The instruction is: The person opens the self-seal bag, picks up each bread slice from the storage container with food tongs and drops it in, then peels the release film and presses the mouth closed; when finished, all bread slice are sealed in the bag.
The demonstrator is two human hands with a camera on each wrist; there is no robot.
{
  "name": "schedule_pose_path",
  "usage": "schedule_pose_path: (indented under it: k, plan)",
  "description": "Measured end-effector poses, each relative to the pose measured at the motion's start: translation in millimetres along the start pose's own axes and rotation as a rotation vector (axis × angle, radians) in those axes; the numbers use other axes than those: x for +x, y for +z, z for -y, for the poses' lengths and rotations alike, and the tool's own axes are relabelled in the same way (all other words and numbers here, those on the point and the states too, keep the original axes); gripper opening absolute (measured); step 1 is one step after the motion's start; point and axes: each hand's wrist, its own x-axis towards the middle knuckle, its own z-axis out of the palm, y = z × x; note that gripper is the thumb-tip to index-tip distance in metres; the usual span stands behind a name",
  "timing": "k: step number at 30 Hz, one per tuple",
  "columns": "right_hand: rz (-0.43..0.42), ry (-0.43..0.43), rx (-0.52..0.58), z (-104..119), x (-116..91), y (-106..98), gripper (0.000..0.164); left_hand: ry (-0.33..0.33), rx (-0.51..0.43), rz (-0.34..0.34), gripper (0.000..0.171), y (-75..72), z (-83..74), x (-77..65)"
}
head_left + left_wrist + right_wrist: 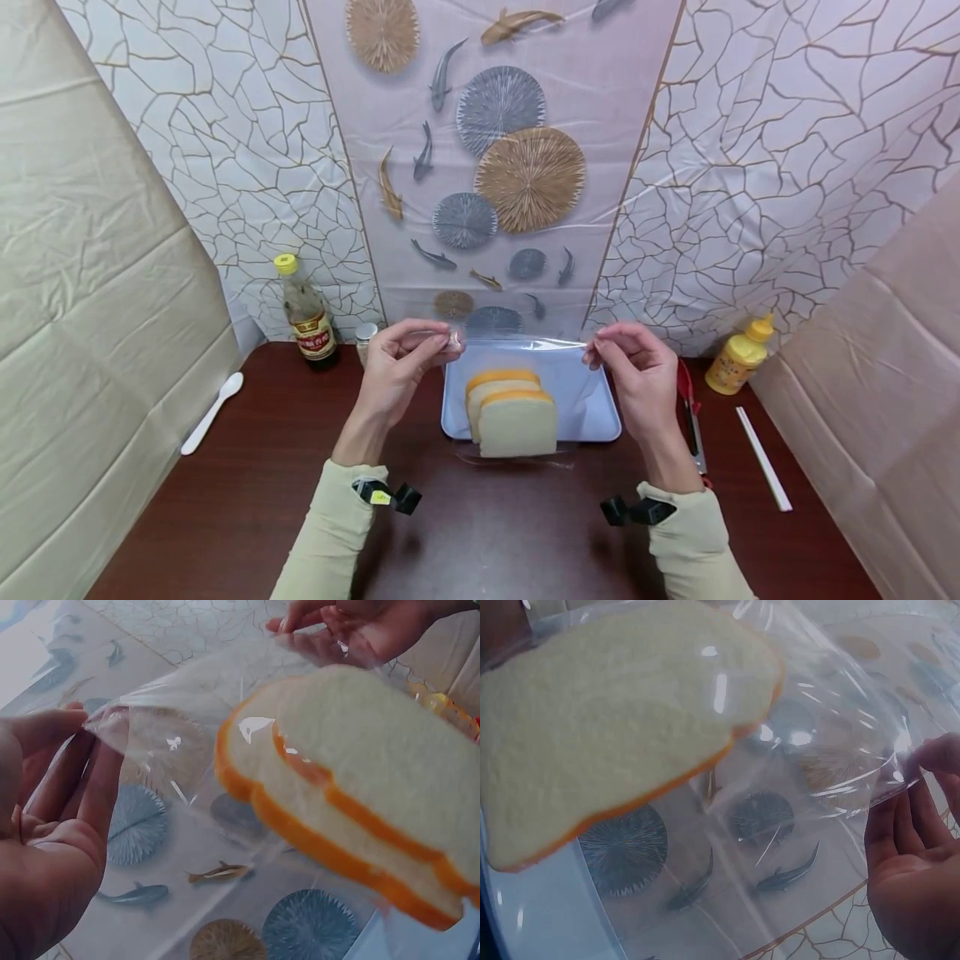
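A clear plastic bag (517,343) is stretched between my two hands, with two slices of bread (517,425) inside it. My left hand (403,362) pinches one top corner between thumb and fingers. The opposite top corner is pinched by my right hand (637,371). In the left wrist view the bread slices (360,780) overlap, their orange crusts toward the bag's top edge. The right wrist view shows the nearer slice (630,720) through the shiny film. Behind the bag lies a pale blue tray (592,417), partly covered by it.
At the back left stand a dark sauce bottle (309,321) with a yellow cap and a small jar (365,337). A white spoon (212,414) lies at left. On the right are red-handled tongs (693,425), a yellow squeeze bottle (738,358) and white chopsticks (763,458).
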Motion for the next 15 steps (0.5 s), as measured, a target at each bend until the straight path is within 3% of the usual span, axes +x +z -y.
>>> schedule_pose_path:
  k: [3, 10, 15]
  plan:
    - [0.029, -0.002, 0.073, -0.4, -0.3, -0.5, 0.005, 0.013, -0.023, 0.039, 0.032, -2.3, -2.5, -0.8]
    - [0.149, -0.027, 0.215, 3.1, -0.4, 0.1, 0.016, 0.028, -0.002, 0.076, 0.032, -5.4, -9.3, -2.4]
    - [0.197, -0.07, 0.261, 1.8, -0.6, 0.4, 0.017, 0.02, 0.023, 0.055, 0.037, -6.3, -10.0, -3.0]
